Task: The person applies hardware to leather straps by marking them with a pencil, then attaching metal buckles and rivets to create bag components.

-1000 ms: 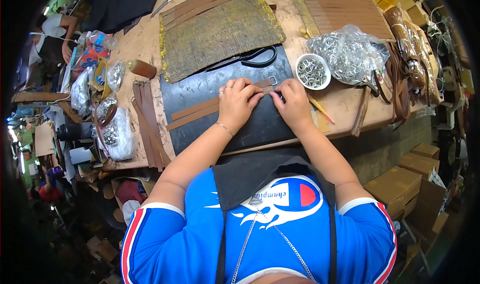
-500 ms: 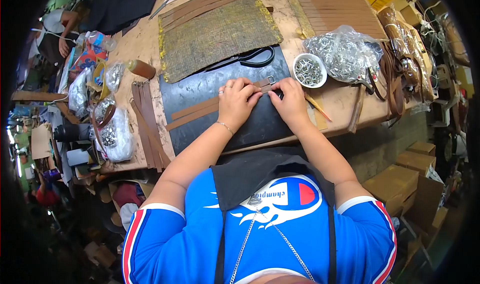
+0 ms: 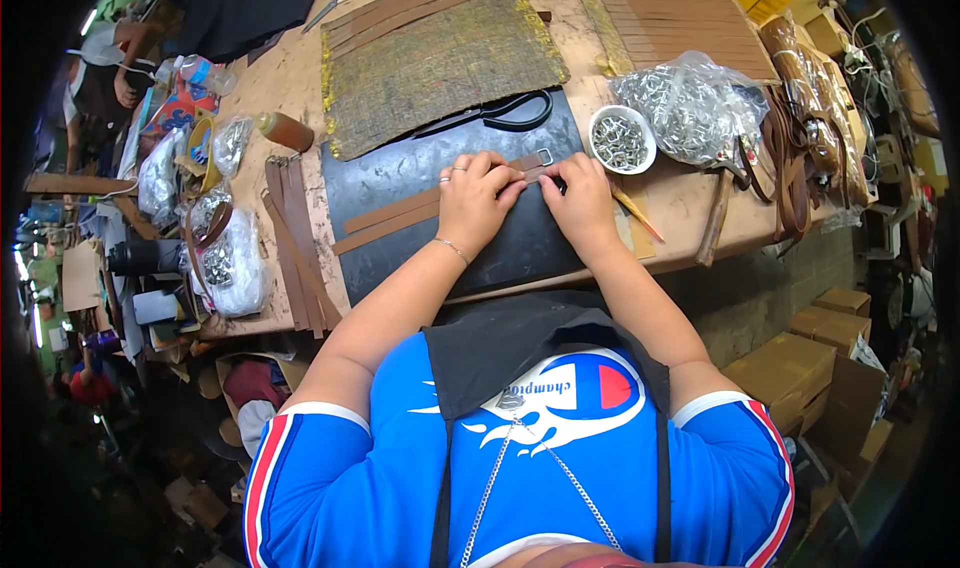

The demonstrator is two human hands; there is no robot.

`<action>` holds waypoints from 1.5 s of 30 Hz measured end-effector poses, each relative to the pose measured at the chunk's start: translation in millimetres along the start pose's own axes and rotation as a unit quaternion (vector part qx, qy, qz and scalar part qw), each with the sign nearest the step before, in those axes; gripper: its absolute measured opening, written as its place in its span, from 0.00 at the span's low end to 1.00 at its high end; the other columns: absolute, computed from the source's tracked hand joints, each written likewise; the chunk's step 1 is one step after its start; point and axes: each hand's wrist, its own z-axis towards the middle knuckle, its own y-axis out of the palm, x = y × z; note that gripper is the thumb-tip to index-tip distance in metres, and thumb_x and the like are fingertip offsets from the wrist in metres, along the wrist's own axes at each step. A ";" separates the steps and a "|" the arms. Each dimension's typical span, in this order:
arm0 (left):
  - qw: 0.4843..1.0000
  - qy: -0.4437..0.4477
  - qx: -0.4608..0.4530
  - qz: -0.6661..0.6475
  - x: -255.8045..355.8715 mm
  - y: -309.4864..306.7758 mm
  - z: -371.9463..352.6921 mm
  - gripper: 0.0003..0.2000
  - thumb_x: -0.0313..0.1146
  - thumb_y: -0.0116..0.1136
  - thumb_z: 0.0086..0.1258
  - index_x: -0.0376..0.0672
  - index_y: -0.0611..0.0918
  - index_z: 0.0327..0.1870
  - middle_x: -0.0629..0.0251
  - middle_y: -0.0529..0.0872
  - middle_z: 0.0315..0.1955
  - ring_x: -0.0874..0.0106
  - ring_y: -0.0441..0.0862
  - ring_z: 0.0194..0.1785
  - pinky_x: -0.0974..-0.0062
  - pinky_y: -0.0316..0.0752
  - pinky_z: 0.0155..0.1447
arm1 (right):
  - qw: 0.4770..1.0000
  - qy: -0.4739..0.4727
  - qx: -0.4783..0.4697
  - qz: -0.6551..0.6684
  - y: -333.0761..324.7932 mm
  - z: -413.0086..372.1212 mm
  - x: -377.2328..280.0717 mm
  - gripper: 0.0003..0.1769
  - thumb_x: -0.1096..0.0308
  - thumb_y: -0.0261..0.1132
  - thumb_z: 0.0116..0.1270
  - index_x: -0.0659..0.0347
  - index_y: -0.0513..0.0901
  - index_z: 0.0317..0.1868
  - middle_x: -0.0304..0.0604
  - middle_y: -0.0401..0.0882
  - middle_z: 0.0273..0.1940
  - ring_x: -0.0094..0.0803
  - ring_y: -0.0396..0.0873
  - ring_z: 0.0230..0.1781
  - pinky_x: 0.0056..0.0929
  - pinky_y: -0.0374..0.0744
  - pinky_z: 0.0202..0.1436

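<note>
My left hand [image 3: 473, 200] is closed, thumb and fingers pinching a brown leather strap [image 3: 390, 225] that runs out to the left across a black mat [image 3: 390, 273]. My right hand [image 3: 582, 200] is closed too, its fingertips pinched at the strap's right end, close to my left fingertips. A second brown strap lies alongside, partly under my left hand. Just above the fingertips, a small metal buckle [image 3: 545, 157] shows at the end of a strap. The exact grip between the fingertips is too small to make out.
Beyond the hands lie black-handled scissors [image 3: 520, 114] and a worn yellowish board [image 3: 440, 78] with straps. Right are a white cup [image 3: 621, 140] of metal buckles, a plastic bag [image 3: 690, 108] of hardware and a hammer handle [image 3: 714, 223]. A glue bottle [image 3: 286, 132] stands left.
The upper strap's left end has drawn right toward my left hand. The buckle shows a little more clearly above the fingertips. Both hands keep nearly the same place.
</note>
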 end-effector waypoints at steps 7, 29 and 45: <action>1.000 0.002 -0.004 0.007 0.5 -1.7 -0.1 0.06 0.41 0.74 0.63 0.55 0.91 0.38 0.78 0.84 0.43 0.69 0.79 0.51 0.64 0.67 0.55 | 0.998 0.059 -0.033 0.016 1.6 1.6 -9.1 0.08 0.66 0.75 0.60 0.56 0.85 0.37 0.41 0.81 0.42 0.46 0.78 0.49 0.46 0.76 0.54; 0.994 0.071 -0.062 0.049 -7.0 -8.8 2.3 0.10 0.34 0.67 0.66 0.57 0.89 0.48 0.74 0.84 0.47 0.62 0.79 0.53 0.56 0.73 0.57 | 0.990 0.119 -0.069 -0.035 1.0 12.9 -17.8 0.15 0.60 0.80 0.57 0.55 0.84 0.38 0.41 0.81 0.45 0.45 0.78 0.53 0.50 0.74 0.52; 0.995 0.074 -0.036 0.048 -5.8 -6.0 -1.6 0.10 0.34 0.67 0.67 0.57 0.88 0.48 0.74 0.84 0.48 0.64 0.78 0.54 0.58 0.71 0.57 | 0.987 0.128 -0.034 0.089 14.4 1.8 -7.1 0.16 0.68 0.75 0.62 0.52 0.76 0.45 0.34 0.83 0.35 0.40 0.83 0.43 0.47 0.70 0.48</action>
